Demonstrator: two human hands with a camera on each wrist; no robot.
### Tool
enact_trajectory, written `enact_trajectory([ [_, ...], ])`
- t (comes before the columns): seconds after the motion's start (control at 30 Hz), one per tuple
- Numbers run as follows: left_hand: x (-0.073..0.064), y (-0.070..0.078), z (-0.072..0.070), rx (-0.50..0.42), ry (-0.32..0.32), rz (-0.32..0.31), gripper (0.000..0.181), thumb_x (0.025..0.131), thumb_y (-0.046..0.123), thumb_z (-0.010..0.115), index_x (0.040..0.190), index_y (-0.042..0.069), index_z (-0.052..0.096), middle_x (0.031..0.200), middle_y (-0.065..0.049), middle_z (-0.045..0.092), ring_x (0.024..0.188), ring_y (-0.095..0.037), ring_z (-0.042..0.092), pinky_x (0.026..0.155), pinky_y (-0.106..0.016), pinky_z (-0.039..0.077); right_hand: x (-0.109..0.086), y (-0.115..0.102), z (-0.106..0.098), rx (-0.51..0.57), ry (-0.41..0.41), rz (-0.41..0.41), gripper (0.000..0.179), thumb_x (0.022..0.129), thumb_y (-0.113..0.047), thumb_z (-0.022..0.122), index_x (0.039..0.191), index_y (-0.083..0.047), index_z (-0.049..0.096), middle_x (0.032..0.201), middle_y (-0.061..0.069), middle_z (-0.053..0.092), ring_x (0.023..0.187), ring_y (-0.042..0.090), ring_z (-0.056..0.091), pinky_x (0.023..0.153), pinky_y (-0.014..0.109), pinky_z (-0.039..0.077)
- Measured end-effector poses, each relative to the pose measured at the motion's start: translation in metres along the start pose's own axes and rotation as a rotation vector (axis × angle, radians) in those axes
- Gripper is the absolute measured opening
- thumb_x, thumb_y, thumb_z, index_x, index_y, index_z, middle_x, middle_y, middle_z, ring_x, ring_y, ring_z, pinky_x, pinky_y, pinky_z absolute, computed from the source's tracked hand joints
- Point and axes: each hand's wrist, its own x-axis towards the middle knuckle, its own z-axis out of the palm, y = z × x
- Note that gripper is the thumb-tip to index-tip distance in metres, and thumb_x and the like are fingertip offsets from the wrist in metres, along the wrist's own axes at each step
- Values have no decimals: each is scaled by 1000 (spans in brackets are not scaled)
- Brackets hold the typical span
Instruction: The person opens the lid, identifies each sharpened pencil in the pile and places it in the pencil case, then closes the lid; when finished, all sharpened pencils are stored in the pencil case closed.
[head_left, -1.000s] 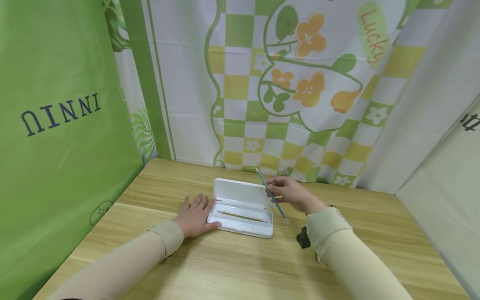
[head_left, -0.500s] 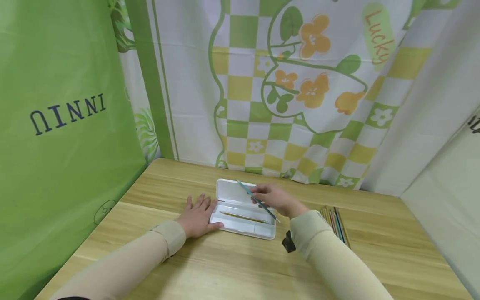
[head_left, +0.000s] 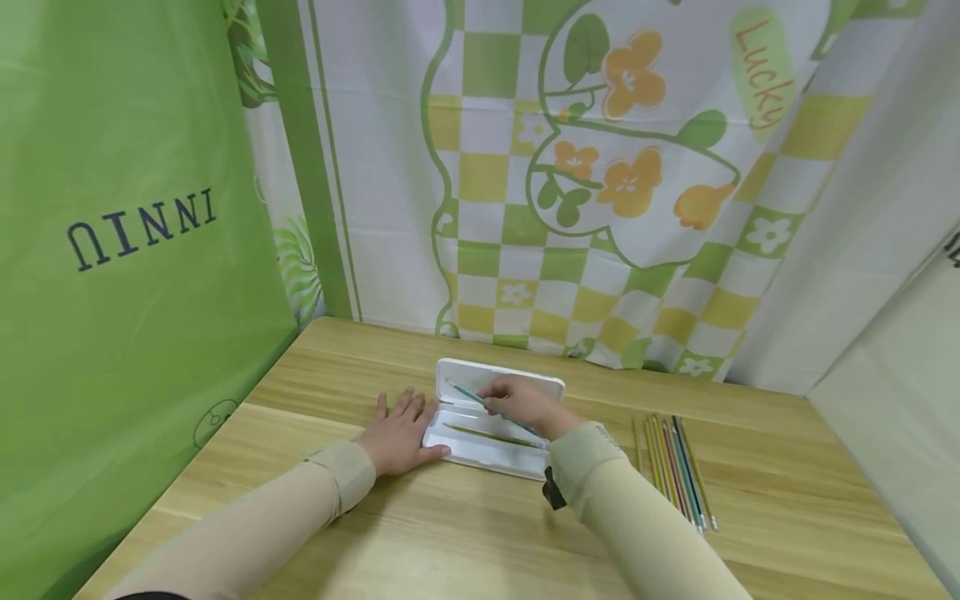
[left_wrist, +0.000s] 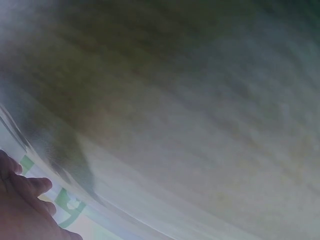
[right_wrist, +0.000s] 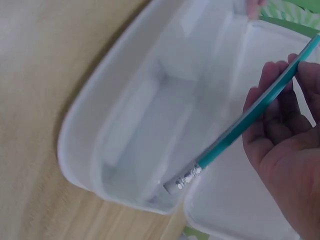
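A white pencil case (head_left: 480, 452) lies with its lid (head_left: 461, 373) raised at the back. Inside it rests a yellowish pencil (head_left: 491, 436). My right hand (head_left: 522, 404) pinches a teal pencil (right_wrist: 237, 125) slantwise above the case. In the right wrist view its silver end hangs low over the case's short end wall. My left hand (head_left: 401, 435) is spread on the table at the case's left end, its thumb at the front edge. Only its fingers (left_wrist: 35, 187) show in the left wrist view, beside a blurred pale surface.
Several pencils (head_left: 675, 467) lie side by side on the wooden table (head_left: 420, 542), right of the case. A dark object (head_left: 552, 490) shows at the right sleeve's cuff. A patterned curtain (head_left: 375, 167) hangs behind the table, and a green cloth (head_left: 150, 333) at the left.
My right hand has moved left with the teal pencil, from beside the case to over it, and the pencil has tilted flatter. The left hand keeps its place by the case.
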Motion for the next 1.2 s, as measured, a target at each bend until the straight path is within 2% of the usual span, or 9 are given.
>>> enact_trajectory([
  [0.13,0,0,-1,8,6,2,90,100,68,48,164,6,28,166,-22,27,155,-42,12,118,-71,3,4,2,8,-121,13,-78,16,96,-1,64,107,3,76,84,4,71,76,10,59,72,28,50],
  [0.33,-1,3,-3,2,2,6,90,100,67,48,163,6,28,166,-23,27,155,-42,12,118,-71,3,6,8,18,-247,32,-70,15,94,-1,64,101,-1,77,86,2,70,80,12,57,78,31,51],
  [0.5,-1,3,-4,4,5,5,90,101,66,49,163,5,28,165,-23,27,155,-42,12,118,-70,3,5,11,22,-299,57,-96,11,92,1,67,96,-2,77,83,2,70,79,14,60,79,33,52],
  [0.87,-3,1,-4,-20,-13,-6,90,101,66,49,164,6,27,166,-23,26,155,-42,11,118,-70,3,0,10,27,-318,105,-102,13,87,6,66,92,0,76,76,1,63,71,13,54,72,30,50],
  [1.07,-3,1,-3,-25,-12,-5,91,100,67,49,164,7,26,166,-23,26,155,-42,11,118,-70,1,-7,10,22,-309,108,-108,13,88,6,65,93,1,75,80,3,65,75,14,57,75,32,52],
  [1.2,-1,-1,-1,-23,-10,4,91,100,68,48,164,7,25,166,-23,25,155,-43,11,118,-70,1,-15,11,14,-304,115,-143,12,89,6,64,93,3,75,84,6,67,80,19,61,80,36,54],
])
